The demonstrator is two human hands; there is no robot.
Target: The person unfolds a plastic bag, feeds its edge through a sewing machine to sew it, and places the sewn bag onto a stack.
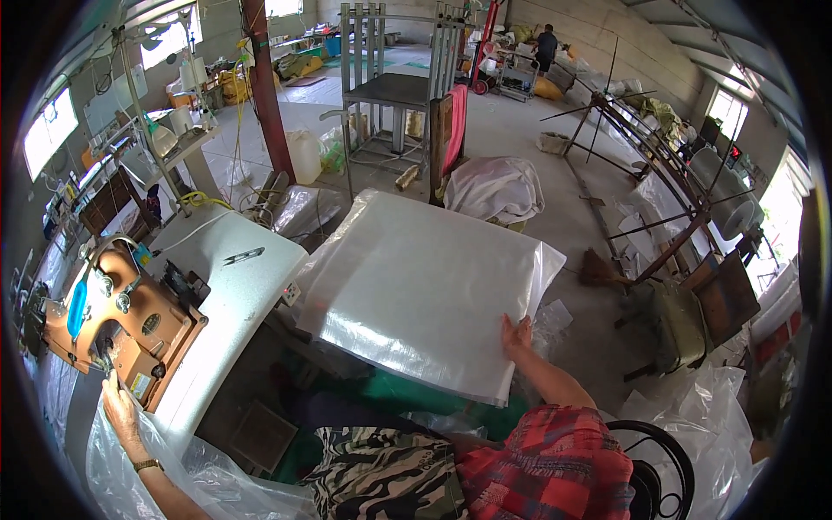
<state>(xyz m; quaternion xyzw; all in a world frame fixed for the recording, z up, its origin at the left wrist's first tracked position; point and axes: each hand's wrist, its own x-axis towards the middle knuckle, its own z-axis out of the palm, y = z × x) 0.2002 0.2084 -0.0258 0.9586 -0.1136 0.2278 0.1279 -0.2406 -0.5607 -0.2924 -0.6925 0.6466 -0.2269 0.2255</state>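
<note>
My left hand, with a watch on its wrist, is at the needle end of a brown sewing machine. Its fingers close on the edge of a clear plastic film, which hangs down from the machine table over my lap. To the right, my right hand rests at the right edge of a stack of whitish translucent plastic sheets, fingers apart on the top sheet. A pair of thread snips lies on the white machine table, away from both hands.
Beyond the stack stand a grey metal frame and a white cloth bundle. A dark spoked rack is on the right, near a padded chair. More plastic film is piled at lower right. Another person stands far back.
</note>
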